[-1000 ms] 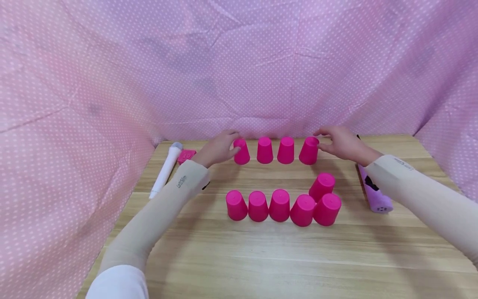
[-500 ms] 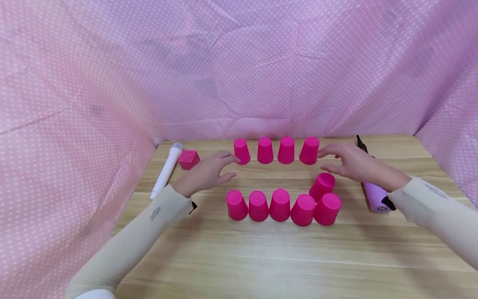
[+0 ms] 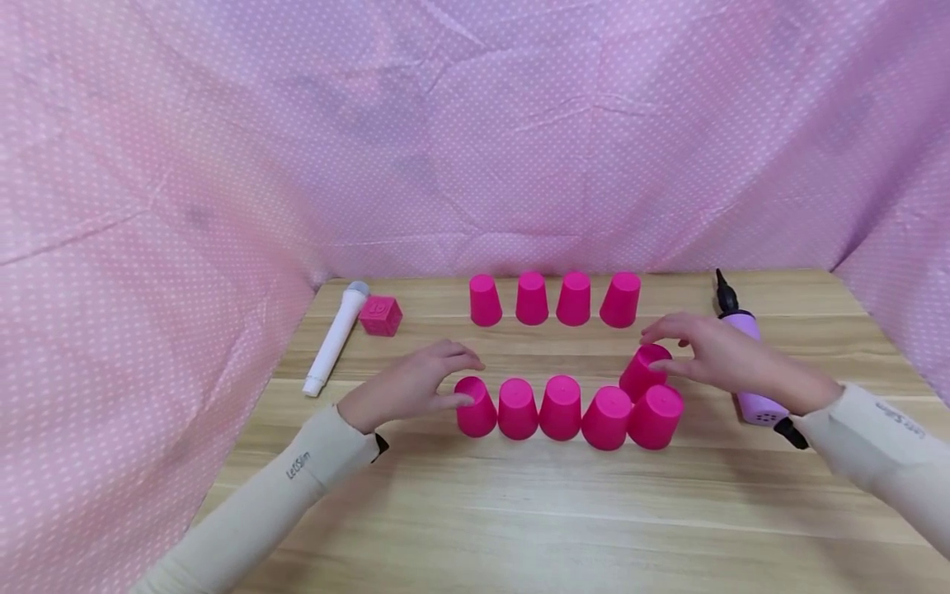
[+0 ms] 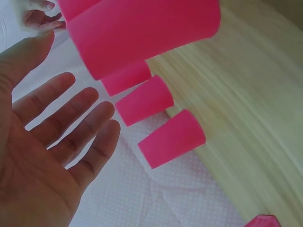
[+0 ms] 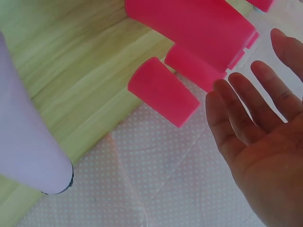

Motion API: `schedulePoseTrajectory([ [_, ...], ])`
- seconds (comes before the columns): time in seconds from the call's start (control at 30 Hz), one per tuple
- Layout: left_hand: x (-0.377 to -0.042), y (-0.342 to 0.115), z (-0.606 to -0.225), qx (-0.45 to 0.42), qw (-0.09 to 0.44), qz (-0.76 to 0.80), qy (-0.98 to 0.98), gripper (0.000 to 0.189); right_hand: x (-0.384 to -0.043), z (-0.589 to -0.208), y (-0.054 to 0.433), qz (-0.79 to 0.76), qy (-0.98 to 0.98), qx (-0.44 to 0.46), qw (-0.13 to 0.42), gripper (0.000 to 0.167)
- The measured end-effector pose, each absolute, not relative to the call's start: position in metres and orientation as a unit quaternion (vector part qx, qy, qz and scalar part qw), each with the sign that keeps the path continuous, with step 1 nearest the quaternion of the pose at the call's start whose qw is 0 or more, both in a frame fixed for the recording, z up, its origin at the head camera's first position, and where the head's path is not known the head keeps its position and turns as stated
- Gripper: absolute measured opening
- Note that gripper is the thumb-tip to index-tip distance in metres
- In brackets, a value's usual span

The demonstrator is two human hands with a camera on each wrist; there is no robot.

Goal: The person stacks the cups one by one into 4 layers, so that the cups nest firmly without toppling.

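Pink cups stand upside down on the wooden table in two groups. In the head view my left hand [image 3: 417, 383] is at the leftmost front cup [image 3: 475, 407], thumb by its near side. The left wrist view shows its fingers [image 4: 85, 125] spread and fairly straight, with nothing held. My right hand [image 3: 716, 353] is over the cup [image 3: 642, 375] standing behind the front row's right end and partly hides it. From the right wrist view, those fingers [image 5: 246, 106] are also loose and hold nothing. Several more front cups [image 3: 562, 408] stand between the hands.
A back row of cups [image 3: 575, 299] stands near the polka-dot cloth [image 3: 519, 165]. At left lie a white microphone [image 3: 334, 342] and a pink cube [image 3: 381, 316]. A purple hand pump [image 3: 757, 408] with a black nozzle lies at right, partly behind my right forearm.
Both hands have left the end cups of the back row and come nearer, to the front group. The cups stay where they were.
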State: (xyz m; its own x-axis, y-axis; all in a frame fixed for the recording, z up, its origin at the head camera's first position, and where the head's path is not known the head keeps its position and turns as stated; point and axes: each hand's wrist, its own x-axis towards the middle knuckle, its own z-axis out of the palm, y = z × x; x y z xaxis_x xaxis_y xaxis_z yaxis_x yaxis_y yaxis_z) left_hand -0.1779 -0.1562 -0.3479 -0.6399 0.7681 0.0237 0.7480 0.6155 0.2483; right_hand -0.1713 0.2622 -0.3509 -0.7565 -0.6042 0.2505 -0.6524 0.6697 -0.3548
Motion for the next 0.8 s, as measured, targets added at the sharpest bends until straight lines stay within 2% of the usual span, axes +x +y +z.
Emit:
schedulePoseTrajectory([
  [0.4, -0.1743, -0.1566, -0.3542, 0.43, 0.05, 0.139, 0.891, 0.045, -0.1724, -0.3609, 0.2598, 0.22, -0.896, 0.377, 0.08, 0.036],
  [0.67, -0.1734, -0.1566, -0.3558, 0.42, 0.057, 0.135, 0.896, 0.045, -0.1702, -0.3578, 0.2612, 0.221, -0.906, 0.357, 0.052, 0.034],
  [0.8, -0.1728, -0.1567, -0.3557, 0.412, 0.063, 0.133, 0.899, 0.044, -0.1694, -0.3578, 0.262, 0.217, -0.906, 0.36, 0.057, 0.035],
])
